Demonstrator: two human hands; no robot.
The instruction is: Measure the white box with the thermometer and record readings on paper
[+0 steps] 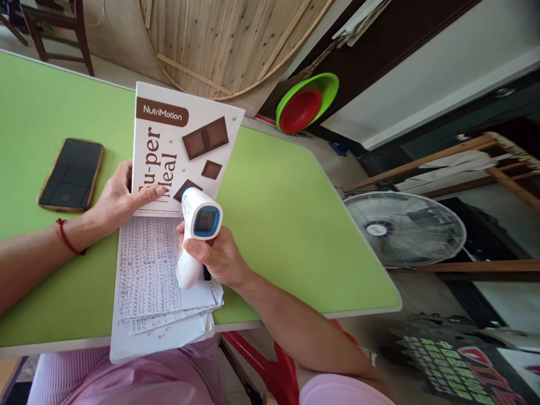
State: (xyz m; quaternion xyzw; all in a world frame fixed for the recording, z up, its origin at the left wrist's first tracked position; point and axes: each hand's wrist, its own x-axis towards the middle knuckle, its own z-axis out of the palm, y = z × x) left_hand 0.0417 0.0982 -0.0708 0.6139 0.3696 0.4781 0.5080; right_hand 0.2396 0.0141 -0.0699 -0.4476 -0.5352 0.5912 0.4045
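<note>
My left hand grips the lower left edge of a white NutriMotion box, its thumb laid across the printed front. The box stands tilted over the table, with brown chocolate pieces pictured on it. In my right hand is a white infrared thermometer, fingers wrapped round its handle. Its blue-rimmed screen faces me and looks dark, and its head overlaps the box's lower right corner. Under both lie stacked sheets of handwritten paper, reaching past the table's front edge. A dark pen-like end shows beside the thermometer's handle.
The green table has a phone lying left of my left hand. Beyond its right edge stand a fan and a wooden rack. Green and red basins lean behind, near a round wooden board. A chair is at back left.
</note>
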